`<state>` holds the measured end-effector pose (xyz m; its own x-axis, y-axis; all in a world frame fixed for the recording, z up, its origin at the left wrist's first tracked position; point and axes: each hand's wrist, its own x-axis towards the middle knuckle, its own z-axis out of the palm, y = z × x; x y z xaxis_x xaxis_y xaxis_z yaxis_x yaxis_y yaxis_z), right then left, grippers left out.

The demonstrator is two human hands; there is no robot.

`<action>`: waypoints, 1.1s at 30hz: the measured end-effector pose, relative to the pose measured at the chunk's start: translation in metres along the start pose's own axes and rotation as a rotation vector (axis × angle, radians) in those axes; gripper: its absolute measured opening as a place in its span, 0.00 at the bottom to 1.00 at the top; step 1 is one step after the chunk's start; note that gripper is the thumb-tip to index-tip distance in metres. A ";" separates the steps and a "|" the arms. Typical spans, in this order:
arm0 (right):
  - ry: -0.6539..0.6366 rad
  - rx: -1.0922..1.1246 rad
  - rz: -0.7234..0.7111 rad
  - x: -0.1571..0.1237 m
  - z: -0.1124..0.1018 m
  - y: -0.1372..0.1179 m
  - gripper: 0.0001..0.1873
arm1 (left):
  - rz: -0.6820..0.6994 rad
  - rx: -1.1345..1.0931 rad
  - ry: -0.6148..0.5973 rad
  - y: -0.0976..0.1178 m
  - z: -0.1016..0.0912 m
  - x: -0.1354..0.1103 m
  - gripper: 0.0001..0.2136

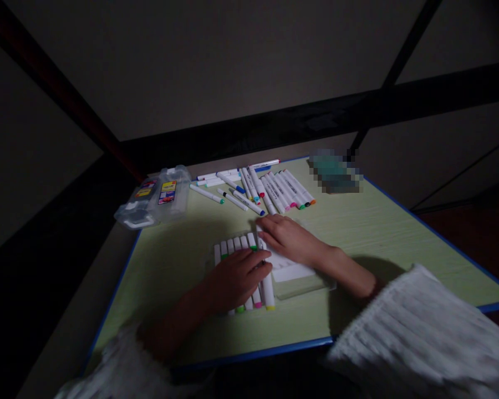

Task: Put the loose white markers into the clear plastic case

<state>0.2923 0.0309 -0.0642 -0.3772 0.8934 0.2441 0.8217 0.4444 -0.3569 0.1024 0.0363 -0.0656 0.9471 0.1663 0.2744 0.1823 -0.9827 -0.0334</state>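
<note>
A white marker with a yellow end lies lengthwise at the right side of a row of white markers in a clear case. My left hand reaches over the row, its curved fingers closed around the middle of this marker. At the marker's far end, the fingertips of my right hand are closed on it. Under my right hand is a white slotted insert in the clear case's other half. My palms and fingers hide parts of the row and insert.
Loose markers with coloured ends lie across the back of the table, several side by side. A clear plastic case with a handle stands at the back left. A pixelated greenish object is at the back right.
</note>
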 end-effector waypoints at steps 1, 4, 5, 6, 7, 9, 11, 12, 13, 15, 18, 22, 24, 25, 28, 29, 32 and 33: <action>-0.001 -0.001 0.001 0.000 0.000 0.000 0.12 | -0.003 0.004 0.008 0.000 -0.001 0.000 0.12; -0.002 -0.006 0.004 0.000 0.001 0.000 0.11 | -0.003 0.004 0.013 0.000 -0.002 0.001 0.12; -0.002 -0.006 0.002 0.000 0.001 0.000 0.11 | -0.002 -0.002 0.010 0.000 -0.003 0.001 0.12; -0.001 -0.005 0.000 0.000 0.001 0.000 0.11 | -0.005 -0.009 0.011 0.000 -0.002 0.000 0.12; -0.001 -0.003 -0.003 0.000 0.001 0.000 0.12 | -0.011 -0.020 0.017 0.000 -0.002 0.000 0.12; -0.002 0.002 -0.004 0.000 0.001 0.001 0.12 | -0.024 -0.059 0.036 -0.002 0.000 -0.002 0.13; -0.004 0.008 -0.004 0.000 0.001 0.001 0.12 | -0.038 -0.121 0.058 -0.004 0.000 -0.003 0.13; -0.003 0.010 -0.005 0.000 0.001 0.001 0.12 | -0.043 -0.156 0.063 -0.006 0.000 -0.004 0.13; 0.000 0.012 -0.006 0.001 0.001 0.001 0.11 | -0.046 -0.189 0.060 -0.008 -0.001 -0.005 0.13; 0.005 0.013 -0.008 0.001 0.001 0.001 0.11 | -0.045 -0.233 0.039 -0.011 -0.003 -0.005 0.14; -0.005 0.010 -0.002 0.001 0.001 0.001 0.11 | -0.047 -0.254 0.009 -0.015 -0.005 -0.005 0.15; -0.009 0.022 -0.002 0.001 0.000 0.001 0.11 | -0.053 -0.256 -0.018 -0.016 -0.002 -0.006 0.17; -0.007 0.029 -0.004 0.001 0.000 0.001 0.11 | -0.042 -0.250 -0.026 -0.016 0.001 -0.006 0.17; -0.007 0.030 -0.004 0.001 0.000 0.001 0.11 | -0.036 -0.243 -0.033 -0.016 0.002 -0.006 0.18; -0.004 0.036 -0.003 0.001 0.000 0.001 0.11 | -0.026 -0.220 -0.054 -0.015 0.003 -0.006 0.18; -0.002 0.040 -0.003 0.001 0.000 0.001 0.11 | -0.025 -0.216 -0.058 -0.015 0.002 -0.006 0.18; -0.001 0.054 0.004 0.001 0.000 0.002 0.11 | -0.024 -0.206 -0.054 -0.015 0.000 -0.004 0.18; 0.001 0.061 0.006 0.001 0.001 0.002 0.11 | -0.022 -0.203 -0.049 -0.015 0.000 -0.004 0.18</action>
<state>0.2936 0.0329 -0.0653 -0.3723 0.8959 0.2425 0.7964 0.4425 -0.4122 0.0962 0.0499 -0.0661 0.9561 0.1872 0.2255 0.1513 -0.9742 0.1674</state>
